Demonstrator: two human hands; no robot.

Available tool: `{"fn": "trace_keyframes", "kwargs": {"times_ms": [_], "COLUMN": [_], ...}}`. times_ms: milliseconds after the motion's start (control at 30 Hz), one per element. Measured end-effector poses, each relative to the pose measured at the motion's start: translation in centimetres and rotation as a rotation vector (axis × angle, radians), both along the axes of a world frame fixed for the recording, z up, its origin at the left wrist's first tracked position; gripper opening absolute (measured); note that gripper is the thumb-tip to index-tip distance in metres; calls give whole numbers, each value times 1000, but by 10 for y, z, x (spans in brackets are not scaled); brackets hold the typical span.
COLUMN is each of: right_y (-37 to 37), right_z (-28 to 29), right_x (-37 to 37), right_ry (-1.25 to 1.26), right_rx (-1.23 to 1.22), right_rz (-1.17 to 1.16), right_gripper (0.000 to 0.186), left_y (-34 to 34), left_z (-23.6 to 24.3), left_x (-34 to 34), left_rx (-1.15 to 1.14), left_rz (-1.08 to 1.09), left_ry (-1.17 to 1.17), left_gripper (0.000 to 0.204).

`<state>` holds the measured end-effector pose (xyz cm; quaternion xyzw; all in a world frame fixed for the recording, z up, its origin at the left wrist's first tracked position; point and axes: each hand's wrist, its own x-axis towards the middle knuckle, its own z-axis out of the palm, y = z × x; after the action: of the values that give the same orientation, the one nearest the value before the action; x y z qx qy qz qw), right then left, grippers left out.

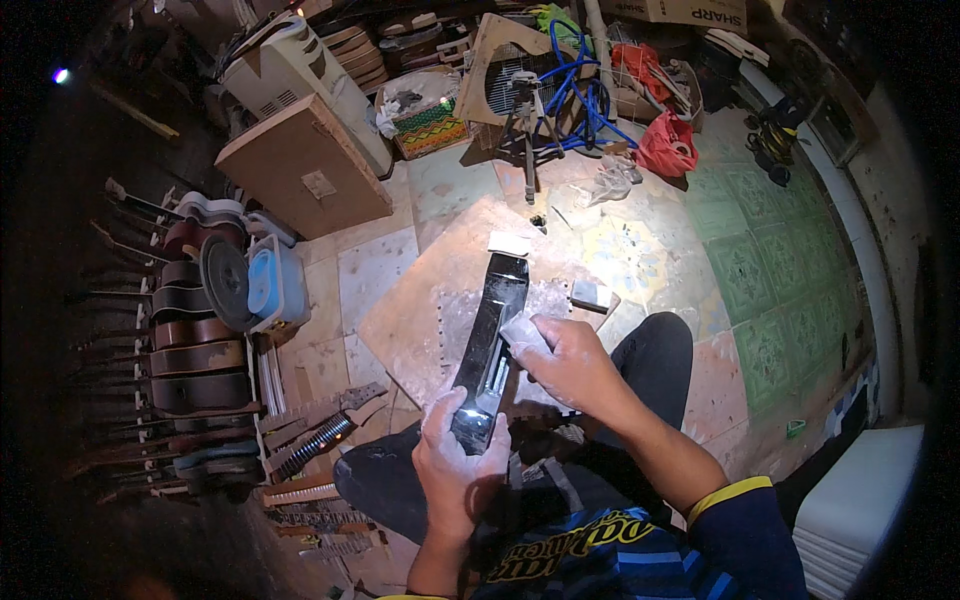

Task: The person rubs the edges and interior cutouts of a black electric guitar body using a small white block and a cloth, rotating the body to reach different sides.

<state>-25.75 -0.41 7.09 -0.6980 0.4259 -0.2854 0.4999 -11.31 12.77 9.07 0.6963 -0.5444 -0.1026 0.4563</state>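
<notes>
Nearest you is your dark blue shirt (690, 555) with yellow trim, and your dark-trousered legs (655, 365) are folded out to either side of the work. Your left grip (455, 465) is curled around the near end of a long, glossy black piece (487, 322), thumb on the right side and fingers on the left, so it's only as wide as that end. Your right grip (565, 358) is pinched down on a small pale pad (522, 335), which sits against the black piece's right side around the middle. Can't tell how hard you're pressing, tbh. Both hands have whitish dust on them.

The black piece slants away from you above a tan board (400, 325) on the floor, with its far end by a small white slab (510, 243); can't make out if they touch. Off to your right there's a grey block (591, 294), and to your left a tool with a black coil (315, 445) lies near some saws.

Further left you've got a row of guitar bodies (200, 362) and a pale tub with a blue container (263, 285) in it. Way up at the back: a brown panel (290, 175), a patterned basket (430, 128), a tangle of blue hose (590, 95) and a red bag (667, 145) on the tiles.
</notes>
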Motion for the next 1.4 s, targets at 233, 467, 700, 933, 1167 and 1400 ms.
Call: {"fn": "trace_keyframes", "kwargs": {"times_ms": [233, 467, 700, 933, 1167, 1400], "right_y": [1, -7, -18, -25, -24, -23], "right_z": [5, -7, -2, 7, 3, 3], "right_x": [7, 11, 18, 15, 11, 5], "right_ry": [140, 69, 129, 147, 112, 116], "right_rx": [-53, -109, -184, -136, -45, -24], "right_rz": [-84, -172, -176, -152, -165, -124], "right_gripper": [36, 37, 31, 31, 31, 27], "left_y": [-1, -4, -13, -13, -13, -11], "left_z": [-5, 6, 15, 7, 5, 7], "left_x": [-8, -18, -30, -35, -40, -45], "left_rx": [-48, 50, 134, 69, 72, 99], "left_rz": [29, 46, 82, 43, 20, 0], "left_ry": [43, 80, 117, 104, 60, 71], "left_gripper": [54, 51, 51, 55, 55, 60]}}
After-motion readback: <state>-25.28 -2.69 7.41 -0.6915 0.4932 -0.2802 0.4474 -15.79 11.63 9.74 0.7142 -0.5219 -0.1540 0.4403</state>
